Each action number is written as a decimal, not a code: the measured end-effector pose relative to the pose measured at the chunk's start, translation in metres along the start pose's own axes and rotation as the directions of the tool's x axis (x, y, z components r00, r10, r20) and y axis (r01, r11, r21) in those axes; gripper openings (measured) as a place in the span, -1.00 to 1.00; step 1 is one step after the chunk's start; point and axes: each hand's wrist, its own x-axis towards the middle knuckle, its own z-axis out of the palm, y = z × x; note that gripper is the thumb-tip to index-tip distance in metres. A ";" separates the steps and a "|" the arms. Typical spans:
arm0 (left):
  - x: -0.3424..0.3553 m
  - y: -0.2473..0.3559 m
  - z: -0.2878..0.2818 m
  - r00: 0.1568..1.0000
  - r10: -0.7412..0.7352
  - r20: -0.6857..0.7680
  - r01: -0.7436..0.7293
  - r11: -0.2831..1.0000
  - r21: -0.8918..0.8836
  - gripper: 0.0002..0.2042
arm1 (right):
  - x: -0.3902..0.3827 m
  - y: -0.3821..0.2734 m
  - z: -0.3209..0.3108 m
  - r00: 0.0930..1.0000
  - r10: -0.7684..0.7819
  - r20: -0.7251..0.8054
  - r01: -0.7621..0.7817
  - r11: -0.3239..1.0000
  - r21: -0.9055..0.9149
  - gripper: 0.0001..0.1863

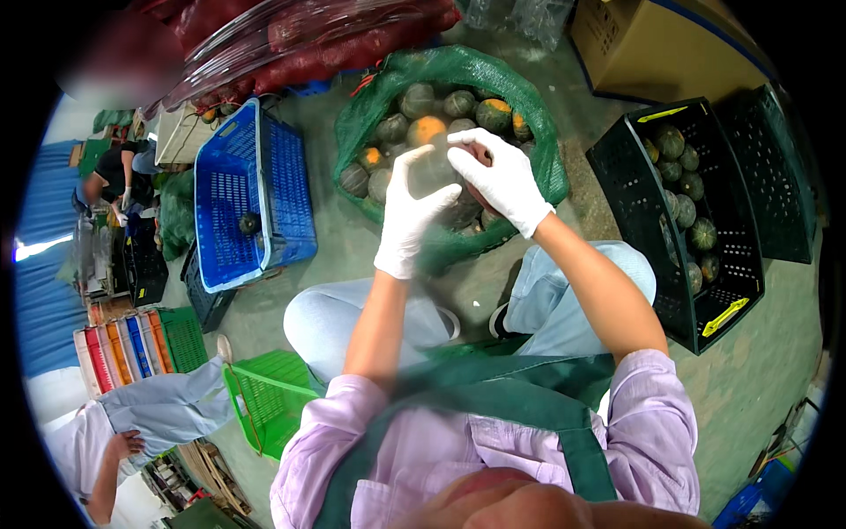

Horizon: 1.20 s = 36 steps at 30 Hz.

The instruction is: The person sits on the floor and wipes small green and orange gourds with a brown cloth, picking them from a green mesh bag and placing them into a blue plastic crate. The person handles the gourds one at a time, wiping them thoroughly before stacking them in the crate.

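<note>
A green mesh sack [542, 106] with its mouth spread wide lies before my knees, full of small round dark-green squashes [460, 104], some with orange patches. Over it are both my hands in white gloves. My left hand [409, 216] has thumb and fingers apart in a C shape, beside a motion-blurred greyish-green squash [430, 175]. Whether it touches that squash is unclear. My right hand [509, 181] is curled, its fingertips pointing left. Something reddish-brown shows under its fingers, mostly hidden by the glove.
At right stands a black crate [634, 203] holding several squashes, with a cardboard box [661, 53] behind. A blue crate [291, 194] with a dark squash inside stands left, near red mesh sacks [308, 57]. A green basket [269, 397] sits lower left, beside another person's legs [172, 397].
</note>
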 end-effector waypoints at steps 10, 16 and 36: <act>-0.004 0.006 -0.022 0.986 -0.119 0.118 0.165 0.812 -0.560 -0.33 | 0.015 0.015 0.004 0.829 0.186 0.528 -0.551 0.435 0.712 -0.58; 0.013 -0.011 -0.033 0.991 -0.074 -0.112 0.035 0.948 -0.317 -0.45 | 0.005 0.012 0.035 0.847 0.232 0.478 -0.527 0.261 0.809 -0.55; -0.004 -0.040 -0.058 0.960 -0.213 -0.183 0.074 0.821 -0.567 -0.55 | 0.002 0.032 0.065 0.920 0.193 0.341 -0.381 0.644 0.663 -0.61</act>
